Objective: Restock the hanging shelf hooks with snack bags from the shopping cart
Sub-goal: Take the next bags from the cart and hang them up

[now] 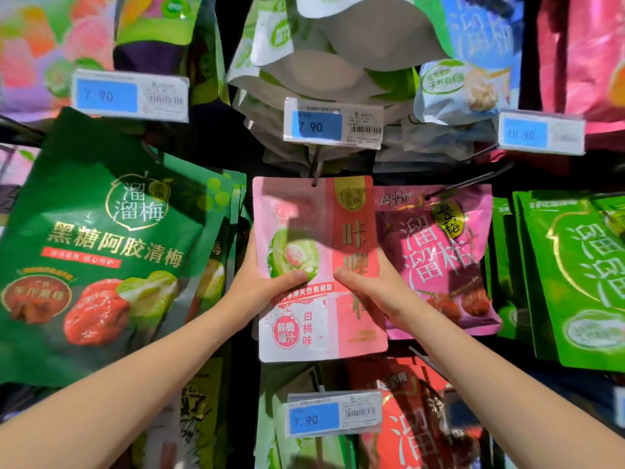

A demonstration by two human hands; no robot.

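Observation:
A pink and white snack bag (pixel 304 211) with a green plum picture hangs upright in the middle of the shelf. Its top edge meets the tip of a dark metal hook (pixel 316 167) under a 7.90 price tag (pixel 333 123). My left hand (pixel 260 282) grips the bag's left side, thumb across its front. My right hand (pixel 375 292) grips the right side, thumb on the red stripe. The shopping cart is out of view.
A large dark green bag (pixel 101 245) hangs at the left, a magenta bag (pixel 436 258) just right of the pink one, bright green bags (pixel 575 272) at far right. White-green bags (pixel 338 45) hang above. Another 7.90 tag (pixel 333 414) and red bags (pixel 406 418) sit below.

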